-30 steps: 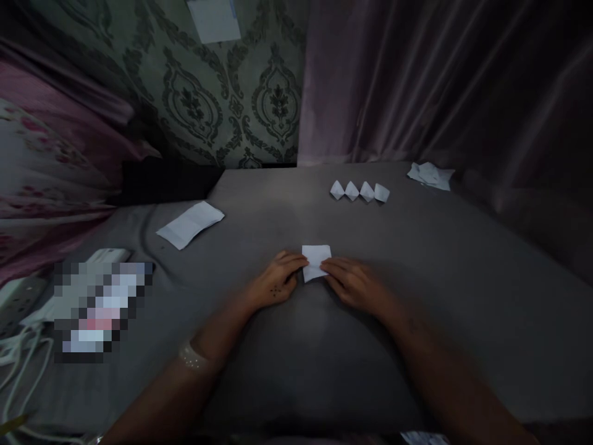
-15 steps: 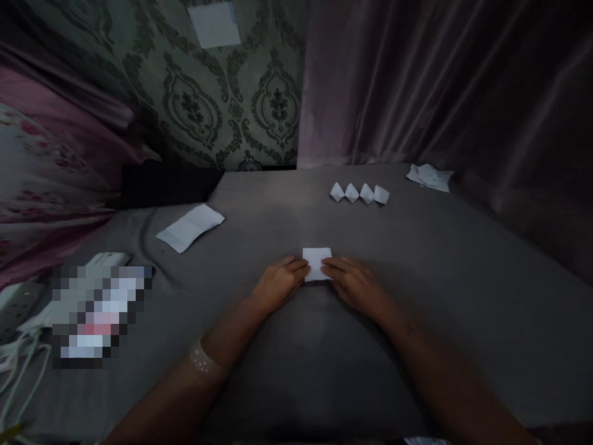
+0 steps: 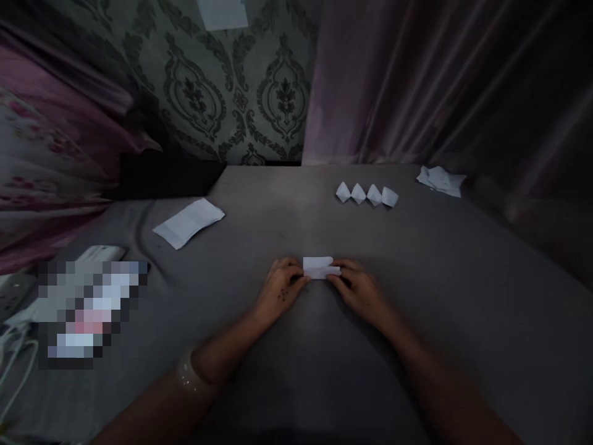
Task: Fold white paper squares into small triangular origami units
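Note:
A small white folded paper (image 3: 317, 267) lies on the grey sheet (image 3: 417, 296) in front of me. My left hand (image 3: 279, 289) pinches its left end with curled fingers. My right hand (image 3: 357, 288) pinches its right end, fingertips over the edge. The paper is a narrow strip between both hands. Beyond it, a row of several small folded white paper pieces (image 3: 367, 194) sits further back on the sheet.
A flat white sheet of paper (image 3: 189, 222) lies at the left. Crumpled white paper (image 3: 441, 180) rests at the far right by the pink curtain (image 3: 440, 86). A patterned wall (image 3: 231, 93) and floral pillow (image 3: 37, 148) border the bed. White cables (image 3: 13, 352) lie at the left edge.
The paper between my hands has gone from a near square to a narrow strip, its far edge folded down. Both hands stayed at its ends.

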`<state>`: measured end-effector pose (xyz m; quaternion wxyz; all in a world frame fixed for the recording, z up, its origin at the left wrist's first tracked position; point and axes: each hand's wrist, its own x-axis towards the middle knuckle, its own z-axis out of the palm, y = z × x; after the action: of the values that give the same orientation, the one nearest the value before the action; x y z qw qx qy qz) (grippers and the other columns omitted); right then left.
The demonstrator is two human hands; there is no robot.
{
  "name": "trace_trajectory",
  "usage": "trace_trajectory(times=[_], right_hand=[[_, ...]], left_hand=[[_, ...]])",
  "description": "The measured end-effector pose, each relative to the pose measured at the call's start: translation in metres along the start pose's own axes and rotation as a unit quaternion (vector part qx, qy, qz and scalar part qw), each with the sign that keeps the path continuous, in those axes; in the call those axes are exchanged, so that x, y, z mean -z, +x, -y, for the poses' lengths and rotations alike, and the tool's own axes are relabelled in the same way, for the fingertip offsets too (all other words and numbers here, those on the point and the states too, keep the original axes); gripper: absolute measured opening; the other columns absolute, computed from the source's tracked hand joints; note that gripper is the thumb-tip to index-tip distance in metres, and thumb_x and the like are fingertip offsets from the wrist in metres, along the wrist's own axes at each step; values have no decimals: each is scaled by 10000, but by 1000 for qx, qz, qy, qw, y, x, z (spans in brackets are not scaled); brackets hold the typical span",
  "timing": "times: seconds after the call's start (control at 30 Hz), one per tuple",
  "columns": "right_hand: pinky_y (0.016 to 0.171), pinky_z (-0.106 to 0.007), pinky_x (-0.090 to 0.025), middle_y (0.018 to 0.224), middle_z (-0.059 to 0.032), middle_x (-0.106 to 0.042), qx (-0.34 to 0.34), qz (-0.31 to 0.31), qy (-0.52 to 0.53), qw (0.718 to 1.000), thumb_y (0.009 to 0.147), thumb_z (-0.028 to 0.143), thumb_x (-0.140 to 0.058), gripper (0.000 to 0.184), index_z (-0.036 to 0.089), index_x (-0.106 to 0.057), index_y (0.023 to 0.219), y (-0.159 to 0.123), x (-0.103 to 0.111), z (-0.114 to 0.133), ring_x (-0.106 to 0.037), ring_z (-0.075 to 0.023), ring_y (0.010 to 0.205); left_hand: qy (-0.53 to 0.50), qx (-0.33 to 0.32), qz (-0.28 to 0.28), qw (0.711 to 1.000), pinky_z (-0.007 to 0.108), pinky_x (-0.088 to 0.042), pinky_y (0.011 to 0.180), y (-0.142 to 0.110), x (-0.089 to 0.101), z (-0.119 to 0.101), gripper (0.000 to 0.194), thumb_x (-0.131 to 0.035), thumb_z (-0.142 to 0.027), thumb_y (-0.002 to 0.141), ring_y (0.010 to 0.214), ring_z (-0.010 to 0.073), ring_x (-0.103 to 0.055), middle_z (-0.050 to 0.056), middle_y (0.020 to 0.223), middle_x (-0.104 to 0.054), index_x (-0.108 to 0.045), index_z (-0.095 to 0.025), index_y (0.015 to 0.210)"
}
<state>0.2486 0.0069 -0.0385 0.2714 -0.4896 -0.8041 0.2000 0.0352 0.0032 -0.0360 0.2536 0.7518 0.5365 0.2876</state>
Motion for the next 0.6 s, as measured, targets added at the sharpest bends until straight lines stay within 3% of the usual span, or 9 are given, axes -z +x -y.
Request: trace_trajectory(times=[0.17, 0.6], right_hand=[[835, -355, -502, 1073, -99, -652, -81, -26, 23, 996, 931, 349, -490, 308, 182, -682, 758, 4, -2, 5, -643, -212, 947], [797, -364, -511, 1022, -102, -608, -105, -79, -12, 991, 889, 382, -510, 297, 197, -596, 674, 7, -11, 6, -625, -207, 861]], left_hand=[[6, 42, -24, 999, 392, -445, 879, 0, -5, -3, 318, -487, -388, 933, 938, 219, -573, 61, 929, -641, -709, -195, 811], [61, 53, -58, 995, 424, -444, 864, 5, -13, -7, 377, -428, -353, 959, 841, 209, -523, 62, 824, -568, -602, -172, 676]])
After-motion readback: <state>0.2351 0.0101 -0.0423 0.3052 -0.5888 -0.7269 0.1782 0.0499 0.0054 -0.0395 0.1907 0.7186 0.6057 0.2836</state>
